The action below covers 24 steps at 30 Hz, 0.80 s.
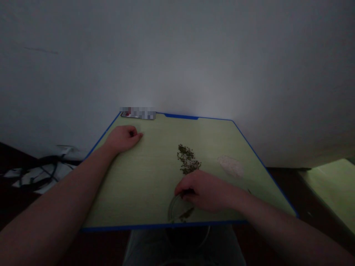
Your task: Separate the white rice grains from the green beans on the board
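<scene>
Glass dish (173, 208) right at the near edge of the board, and the right hand (203, 191) is on it, fingers hooked over the rim in a narrow grip, the dish's curved wall showing beneath the palm. A dark streak of grains shows at the bottom of the glass, though it's too dim to call exactly where they sit. Just beyond the knuckles, a loose pile of small green mung beans (188, 159) stretches up the middle of the green cutting board (155, 226), nearly touching the hand. Further right, well clear of the beans, a pale powdery heap (230, 166). Over on the far left, the left hand (123, 139) rests on the board, fingers curled into a narrow, loose shape, nothing visible in it. A phone (135, 115), blurred out, lies at the far edge, and tangled cables (41, 170) sit down on the floor to the left!
</scene>
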Tool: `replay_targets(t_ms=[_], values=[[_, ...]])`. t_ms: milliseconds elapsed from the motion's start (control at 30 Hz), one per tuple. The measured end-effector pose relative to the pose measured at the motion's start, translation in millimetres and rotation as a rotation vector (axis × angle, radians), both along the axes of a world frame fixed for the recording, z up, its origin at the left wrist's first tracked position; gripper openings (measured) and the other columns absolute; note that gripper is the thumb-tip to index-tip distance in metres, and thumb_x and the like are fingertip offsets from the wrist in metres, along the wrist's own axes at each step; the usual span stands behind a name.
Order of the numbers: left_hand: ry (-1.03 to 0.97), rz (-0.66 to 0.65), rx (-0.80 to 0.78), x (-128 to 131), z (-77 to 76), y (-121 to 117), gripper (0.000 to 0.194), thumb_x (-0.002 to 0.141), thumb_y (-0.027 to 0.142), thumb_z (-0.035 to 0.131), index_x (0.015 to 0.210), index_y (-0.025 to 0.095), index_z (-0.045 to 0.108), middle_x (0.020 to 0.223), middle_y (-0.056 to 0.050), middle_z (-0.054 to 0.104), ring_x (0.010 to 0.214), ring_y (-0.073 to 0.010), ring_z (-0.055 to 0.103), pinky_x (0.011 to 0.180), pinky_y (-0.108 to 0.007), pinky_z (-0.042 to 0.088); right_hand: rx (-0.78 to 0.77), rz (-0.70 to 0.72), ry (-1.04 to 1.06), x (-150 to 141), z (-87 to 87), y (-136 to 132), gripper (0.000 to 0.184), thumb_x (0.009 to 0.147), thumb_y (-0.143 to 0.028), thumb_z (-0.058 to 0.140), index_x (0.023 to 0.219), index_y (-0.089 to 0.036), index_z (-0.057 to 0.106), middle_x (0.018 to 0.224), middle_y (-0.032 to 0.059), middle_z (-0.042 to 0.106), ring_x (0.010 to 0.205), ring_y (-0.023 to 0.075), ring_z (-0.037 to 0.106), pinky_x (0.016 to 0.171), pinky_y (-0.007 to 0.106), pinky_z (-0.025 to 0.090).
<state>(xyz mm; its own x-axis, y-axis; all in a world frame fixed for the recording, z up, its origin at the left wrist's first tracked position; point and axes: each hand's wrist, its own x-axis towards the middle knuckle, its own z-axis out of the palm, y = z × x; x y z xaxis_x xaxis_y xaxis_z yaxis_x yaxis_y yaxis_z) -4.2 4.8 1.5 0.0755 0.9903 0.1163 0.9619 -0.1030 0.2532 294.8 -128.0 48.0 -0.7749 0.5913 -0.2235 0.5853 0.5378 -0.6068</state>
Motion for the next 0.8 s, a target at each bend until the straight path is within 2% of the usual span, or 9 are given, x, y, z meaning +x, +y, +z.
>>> replay_targets(t_ms=[267, 400, 567, 800], values=[[-0.004, 0.012, -0.013, 0.3, -1.0, 1.7, 0.045, 0.078, 0.059, 0.043, 0.070, 0.020, 0.063, 0.067, -0.005, 0.063, 0.065, -0.0188, 0.056, 0.060, -0.029, 0.036, -0.005, -0.150, 0.025, 23.6, -5.1, -16.1, 0.031, 0.078, -0.003, 0.056, 0.098, -0.020, 0.075, 0.092, 0.0020, 0.075, 0.086, 0.0156, 0.066, 0.078, 0.025, 0.045], [-0.003, 0.012, -0.009, 0.7, -1.8, 2.3, 0.045, 0.078, 0.059, 0.043, 0.071, 0.020, 0.063, 0.067, -0.005, 0.063, 0.065, -0.0188, 0.056, 0.060, -0.029, 0.036, -0.003, -0.277, 0.040, 35.9, -9.5, -26.6, 0.026, 0.076, -0.005, 0.057, 0.091, -0.019, 0.074, 0.082, 0.0006, 0.073, 0.076, 0.0142, 0.065, 0.068, 0.024, 0.044], [0.015, 0.022, -0.021, 2.1, 0.0, 1.4, 0.043, 0.078, 0.058, 0.043, 0.070, 0.020, 0.061, 0.069, -0.005, 0.063, 0.065, -0.0187, 0.055, 0.059, -0.029, 0.035, -0.036, -0.422, 0.059, 45.9, -15.6, -40.1, 0.026, 0.077, -0.008, 0.056, 0.093, -0.020, 0.073, 0.084, 0.0011, 0.072, 0.074, 0.0143, 0.064, 0.065, 0.025, 0.044], [0.015, 0.006, 0.000, 0.1, -3.4, 3.0, 0.043, 0.078, 0.059, 0.043, 0.068, 0.020, 0.059, 0.065, -0.004, 0.059, 0.063, -0.0187, 0.054, 0.058, -0.030, 0.034, -0.097, -0.532, 0.067, 54.9, -18.7, -58.4, 0.022, 0.078, -0.009, 0.057, 0.089, -0.020, 0.072, 0.081, -0.0002, 0.071, 0.071, 0.0143, 0.064, 0.063, 0.025, 0.045]])
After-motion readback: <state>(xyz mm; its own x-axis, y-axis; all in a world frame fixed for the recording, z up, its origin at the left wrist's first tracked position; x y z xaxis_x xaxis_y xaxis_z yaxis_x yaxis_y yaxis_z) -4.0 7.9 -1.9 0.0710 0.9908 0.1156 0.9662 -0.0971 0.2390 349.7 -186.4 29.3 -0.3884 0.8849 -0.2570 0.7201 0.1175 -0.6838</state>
